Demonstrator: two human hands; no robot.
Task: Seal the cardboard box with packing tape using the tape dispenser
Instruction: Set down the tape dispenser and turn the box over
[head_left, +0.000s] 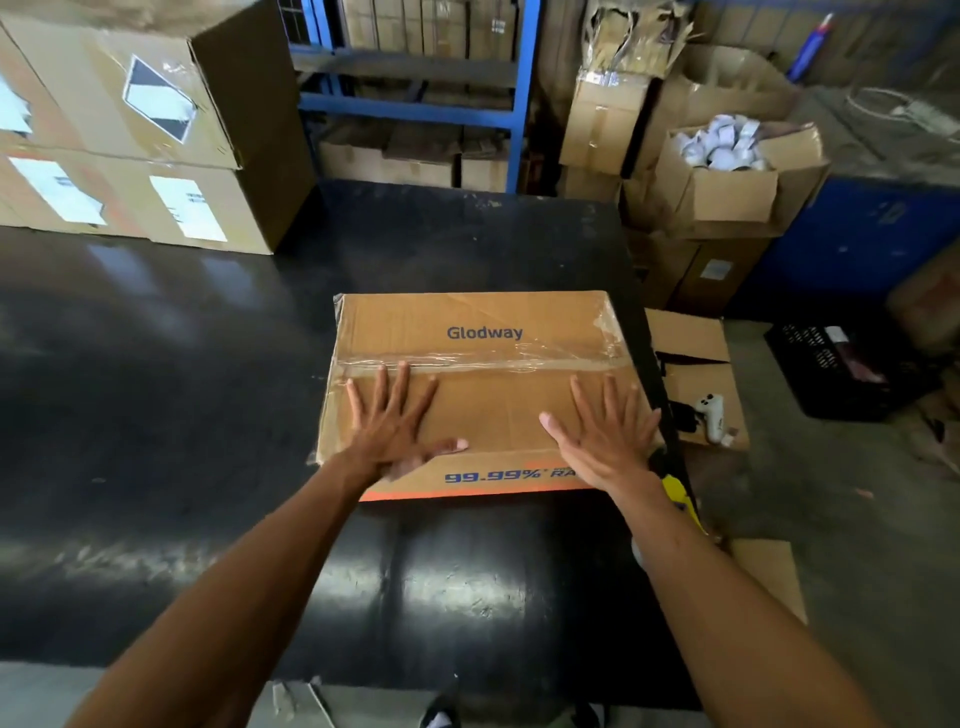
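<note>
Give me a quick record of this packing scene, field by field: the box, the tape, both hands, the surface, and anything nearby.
box: cardboard box printed "Glodway", flaps closed, lying on the table
tape: clear tape strip across the top seam, wrinkled toward the right end
left hand: left hand flat, fingers spread, on the box top
right hand: right hand flat, fingers spread, on the box top
surface: black table
nearby: stacked boxes at far left; yellow object partly hidden by the right forearm, identity unclear

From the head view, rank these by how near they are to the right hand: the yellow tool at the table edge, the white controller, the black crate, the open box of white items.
From the right hand:
1. Yellow tool, just beside the wrist.
2. White controller, right, on floor cardboard.
3. Black crate, farther right.
4. Open box of white items, far back right.
</note>
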